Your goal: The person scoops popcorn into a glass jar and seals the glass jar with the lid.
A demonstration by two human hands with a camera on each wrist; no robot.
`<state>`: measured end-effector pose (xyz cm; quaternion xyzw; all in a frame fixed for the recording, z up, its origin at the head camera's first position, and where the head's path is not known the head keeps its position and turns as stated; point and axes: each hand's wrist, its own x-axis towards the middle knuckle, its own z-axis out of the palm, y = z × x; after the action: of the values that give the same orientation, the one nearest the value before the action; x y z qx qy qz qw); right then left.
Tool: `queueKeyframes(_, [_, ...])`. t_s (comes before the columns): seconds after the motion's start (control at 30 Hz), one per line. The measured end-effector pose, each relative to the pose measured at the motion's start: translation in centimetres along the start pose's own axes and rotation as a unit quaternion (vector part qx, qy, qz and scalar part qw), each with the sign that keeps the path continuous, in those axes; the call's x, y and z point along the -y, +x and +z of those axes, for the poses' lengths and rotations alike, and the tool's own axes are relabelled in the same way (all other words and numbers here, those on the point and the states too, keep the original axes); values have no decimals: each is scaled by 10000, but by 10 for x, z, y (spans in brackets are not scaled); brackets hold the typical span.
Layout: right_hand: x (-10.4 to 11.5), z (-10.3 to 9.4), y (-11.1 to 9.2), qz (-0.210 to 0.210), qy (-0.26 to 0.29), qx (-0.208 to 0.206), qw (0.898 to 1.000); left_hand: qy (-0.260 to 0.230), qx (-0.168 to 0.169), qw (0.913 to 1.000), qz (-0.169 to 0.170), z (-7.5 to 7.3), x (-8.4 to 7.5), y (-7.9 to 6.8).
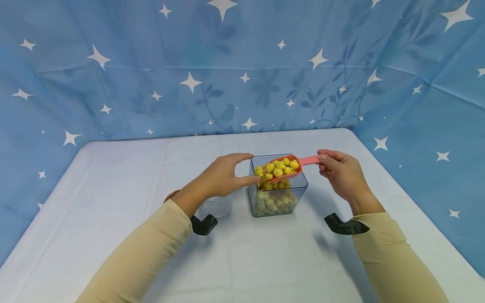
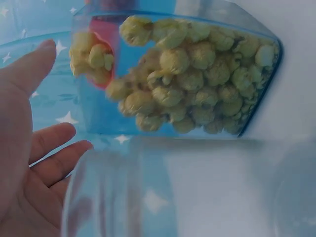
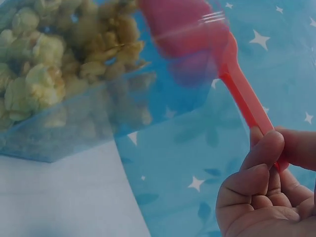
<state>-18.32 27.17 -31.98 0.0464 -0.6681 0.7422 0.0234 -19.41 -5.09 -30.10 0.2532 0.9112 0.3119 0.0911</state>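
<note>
- Two beige sleeves [image 1: 136, 252] are nearest, and two black devices [image 1: 204, 225] are worn, one at each wrist.
- One clear round jar [image 1: 217, 206] stands on the bench, partly hidden by the left arm. Beside this wrist shows one brown curved edge [image 1: 171, 195]; what it belongs to, I cannot tell.
- One left hand [image 1: 225, 174] is at the left side of the box, thumb and fingers wide apart and holding nothing. If the fingertips touch the rim, I cannot tell.
- One right hand [image 1: 345, 174] pinches the handle end of the scoop, with thumb and fingers clamped on it.
- One clear square box [image 1: 278, 204] stands upright on the bench, with many pieces of popcorn inside, too many to count.
- One pink scoop [image 1: 308, 160] is at the mouth of this box, its handle going out to the right. It carries around ten visible pieces of yellow popcorn [image 1: 280, 168].
- One white bench [image 1: 125, 168] carries these things.
- Behind it hangs blue cloth [image 1: 242, 46] with many white stars.
</note>
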Motion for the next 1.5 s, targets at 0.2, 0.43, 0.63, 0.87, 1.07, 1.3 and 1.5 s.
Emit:
queueKeyframes(0.2, [5, 7, 1, -194, 211, 83, 9996, -210, -308, 9993, -49, -9, 10, -13])
queueKeyframes(0.43, [12, 22, 2, -389, 336, 156, 9986, -311, -558, 9979, -103, -12, 28, -29])
queueKeyframes(0.63, [17, 36, 6, -482, 322, 313, 9978, -437, -665, 9964, -306, -12, 42, -43])
queueKeyframes(0.87, [19, 55, 10, -513, 153, 413, 9977, -738, -858, 9921, -537, -6, 56, -53])
queueKeyframes(1.07, [22, 70, 10, -464, -121, 490, 9976, -1145, -925, 9876, -556, 1, 66, -58])
queueKeyframes(1.3, [24, 82, 13, -484, -754, 574, 9943, -1266, -972, 9856, -564, 8, 71, -59])
queueKeyframes(1.5, [23, 88, 13, -376, -989, 599, 9926, -1283, -996, 9850, -587, 9, 72, -59])
